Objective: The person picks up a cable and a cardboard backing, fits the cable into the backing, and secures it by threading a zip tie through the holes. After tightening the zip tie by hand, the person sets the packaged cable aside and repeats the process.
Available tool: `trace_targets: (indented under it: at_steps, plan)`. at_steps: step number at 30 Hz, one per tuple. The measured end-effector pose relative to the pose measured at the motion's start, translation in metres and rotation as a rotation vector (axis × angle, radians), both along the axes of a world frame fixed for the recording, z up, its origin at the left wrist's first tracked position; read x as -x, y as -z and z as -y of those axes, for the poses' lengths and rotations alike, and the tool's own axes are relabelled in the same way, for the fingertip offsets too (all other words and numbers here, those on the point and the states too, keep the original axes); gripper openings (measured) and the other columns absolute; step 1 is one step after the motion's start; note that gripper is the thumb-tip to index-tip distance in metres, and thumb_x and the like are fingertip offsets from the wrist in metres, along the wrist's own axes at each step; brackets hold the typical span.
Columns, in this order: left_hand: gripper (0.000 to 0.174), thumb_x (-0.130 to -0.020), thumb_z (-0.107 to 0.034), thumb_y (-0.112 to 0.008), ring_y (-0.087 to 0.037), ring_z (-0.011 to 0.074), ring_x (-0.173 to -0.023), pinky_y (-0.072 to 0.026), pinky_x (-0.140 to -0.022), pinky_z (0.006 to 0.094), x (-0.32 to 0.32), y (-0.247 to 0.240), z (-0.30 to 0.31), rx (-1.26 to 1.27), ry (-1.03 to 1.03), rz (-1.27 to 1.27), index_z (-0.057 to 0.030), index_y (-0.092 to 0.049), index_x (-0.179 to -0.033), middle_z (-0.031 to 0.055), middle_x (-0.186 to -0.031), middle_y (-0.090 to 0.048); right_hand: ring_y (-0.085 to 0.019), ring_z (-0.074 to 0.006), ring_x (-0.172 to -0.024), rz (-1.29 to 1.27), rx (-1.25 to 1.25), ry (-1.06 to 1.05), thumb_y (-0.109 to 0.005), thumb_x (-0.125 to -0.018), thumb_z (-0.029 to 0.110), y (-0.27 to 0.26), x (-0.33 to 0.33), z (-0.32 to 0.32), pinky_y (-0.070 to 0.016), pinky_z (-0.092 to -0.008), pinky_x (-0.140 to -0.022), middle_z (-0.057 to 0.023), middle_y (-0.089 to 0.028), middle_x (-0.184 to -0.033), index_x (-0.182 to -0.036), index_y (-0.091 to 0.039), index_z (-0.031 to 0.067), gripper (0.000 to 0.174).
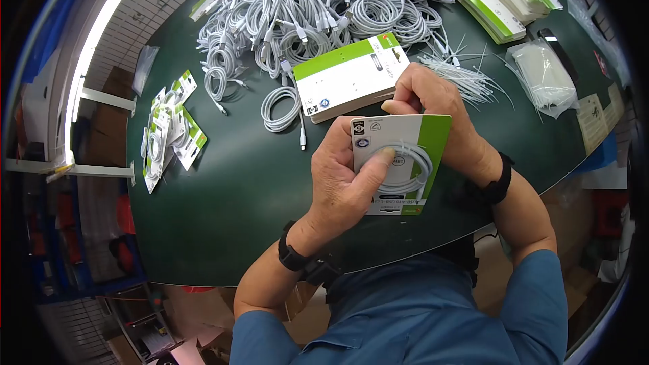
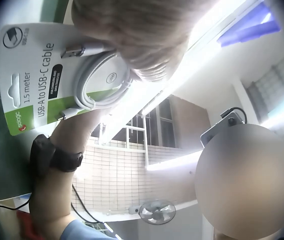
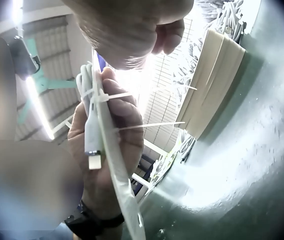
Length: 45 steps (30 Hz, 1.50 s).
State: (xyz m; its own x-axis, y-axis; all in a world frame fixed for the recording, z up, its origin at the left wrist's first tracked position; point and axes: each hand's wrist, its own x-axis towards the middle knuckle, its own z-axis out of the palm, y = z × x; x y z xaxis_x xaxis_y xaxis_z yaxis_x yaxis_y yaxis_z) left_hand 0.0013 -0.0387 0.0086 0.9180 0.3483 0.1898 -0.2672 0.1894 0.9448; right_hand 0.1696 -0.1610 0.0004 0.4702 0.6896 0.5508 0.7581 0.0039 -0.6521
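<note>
My left hand (image 1: 338, 192) grips a white-and-green USB cable card (image 1: 436, 145), its thumb pressing on the coiled white cable (image 1: 424, 169) at the card's front. The left wrist view shows the printed face and the cable's metal plug (image 2: 73, 52). In the right wrist view, the card stands edge-on, and thin white cable ties (image 3: 152, 125) stick out from its back. My right hand (image 1: 436, 94) is bent in over the card's top edge, fingers curled. Its fingertips are partly hidden, and I cannot tell whether they pinch a tie.
A stack of blank cards (image 1: 351, 84) lies beyond my hands, before a large heap of cables (image 1: 284, 13). Loose cable ties (image 1: 466, 81) and a bag of ties (image 1: 544, 74) are at right. Carded cables (image 1: 162, 132) lie at left; more card stacks (image 1: 487, 10) are at back right.
</note>
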Motion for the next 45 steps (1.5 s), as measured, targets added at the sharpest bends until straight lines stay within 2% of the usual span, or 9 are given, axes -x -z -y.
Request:
trace_targets:
  at_steps: [10, 14, 18, 20, 25, 29, 32, 33, 45]
  plan:
    - [0.029, -0.095, -0.008, -0.084, -0.073, 0.0098, -0.088, -0.0599, -0.074, 0.0263, 0.002, -0.001, -0.001, -0.116, -0.101, -0.069, -0.0020, -0.060, -0.111, 0.0080, -0.098, -0.076, -0.059, -0.0245, -0.064, 0.166, -0.142, 0.077, -0.084, -0.087, 0.005, 0.003, 0.002, -0.008, -0.0488, -0.0363, -0.058, -0.0094, -0.057, -0.079, -0.087, -0.055, 0.0054, 0.029]
    - [0.027, -0.095, -0.005, -0.082, -0.073, 0.0098, -0.092, -0.0598, -0.078, 0.0265, -0.003, 0.000, -0.009, -0.113, -0.145, -0.065, -0.0024, -0.060, -0.111, 0.0085, -0.104, -0.076, -0.063, -0.0118, -0.069, -0.464, -0.124, 0.094, -0.076, -0.100, 0.006, 0.004, -0.006, -0.003, -0.0499, -0.0293, -0.058, -0.0034, -0.070, -0.092, -0.098, -0.064, 0.0019, 0.013]
    - [0.031, -0.098, -0.006, -0.079, -0.074, 0.0127, -0.096, -0.0622, -0.085, 0.0289, -0.016, 0.003, -0.037, 0.050, -0.223, -0.041, 0.0005, -0.060, -0.121, 0.0117, -0.112, -0.076, -0.065, -0.0074, -0.085, -0.799, -0.162, -0.171, -0.062, -0.111, 0.020, -0.010, 0.000, 0.004, -0.0517, -0.0221, -0.068, -0.0035, -0.071, -0.098, -0.126, -0.067, -0.0012, 0.027]
    - [0.035, -0.099, -0.006, -0.077, -0.075, 0.0146, -0.099, -0.0628, -0.086, 0.0298, -0.020, -0.002, -0.039, 0.128, -0.264, 0.000, 0.0025, -0.058, -0.127, 0.0136, -0.116, -0.075, -0.066, -0.0091, -0.091, -0.759, 0.112, -0.308, -0.060, -0.110, 0.024, -0.013, 0.010, 0.009, -0.0543, -0.0263, -0.077, -0.0071, -0.073, -0.105, -0.134, -0.064, -0.0031, 0.037]
    - [0.043, -0.101, -0.008, -0.075, -0.068, 0.0174, -0.115, -0.0592, -0.099, 0.0364, -0.026, 0.002, -0.037, 0.099, -0.322, 0.005, 0.0005, -0.053, -0.138, 0.0134, -0.126, -0.068, -0.069, -0.0127, -0.100, -0.606, 0.124, -0.248, -0.066, -0.109, 0.029, -0.011, 0.026, -0.003, -0.0571, -0.0312, -0.087, -0.0099, -0.075, -0.114, -0.136, -0.062, -0.0032, 0.042]
    - [0.065, -0.087, -0.017, -0.087, -0.060, 0.0321, -0.120, -0.0494, -0.098, 0.0438, -0.015, 0.002, -0.040, -0.835, -0.697, 0.142, -0.0004, -0.056, -0.142, 0.0102, -0.116, -0.067, -0.068, -0.0114, -0.100, -0.763, -0.090, -0.216, -0.064, -0.111, 0.030, -0.012, 0.022, -0.001, -0.0565, -0.0298, -0.088, -0.0096, -0.075, -0.115, -0.135, -0.062, -0.0030, 0.040]
    - [0.056, -0.076, -0.020, -0.095, -0.062, 0.0299, -0.113, -0.0499, -0.095, 0.0419, -0.001, -0.028, -0.032, -1.434, -0.542, 0.202, -0.0057, -0.071, -0.125, 0.0086, -0.113, -0.067, -0.067, -0.0111, -0.101, -0.789, -0.153, -0.224, -0.065, -0.111, 0.029, -0.014, 0.020, 0.000, -0.0560, -0.0296, -0.088, -0.0094, -0.075, -0.114, -0.134, -0.063, -0.0033, 0.040]
    - [0.045, -0.070, -0.021, -0.095, -0.063, 0.0286, -0.105, -0.0491, -0.090, 0.0425, -0.003, -0.034, -0.020, -1.421, -0.499, 0.182, -0.0094, -0.077, -0.110, 0.0066, -0.105, -0.068, -0.066, -0.0112, -0.100, -0.730, -0.133, -0.204, -0.066, -0.111, 0.029, -0.013, 0.020, 0.001, -0.0557, -0.0299, -0.088, -0.0093, -0.075, -0.113, -0.133, -0.063, -0.0035, 0.040]
    - [0.031, -0.079, -0.017, -0.080, -0.062, 0.0288, -0.091, -0.0468, -0.082, 0.0445, -0.026, 0.001, -0.015, -1.428, -0.481, 0.239, -0.0054, -0.068, -0.105, 0.0062, -0.090, -0.060, -0.063, -0.0159, -0.090, -0.462, -0.042, -0.005, -0.060, -0.107, 0.014, -0.002, 0.021, 0.009, -0.0533, -0.0357, -0.082, -0.0102, -0.070, -0.101, -0.123, -0.064, -0.0022, 0.022]
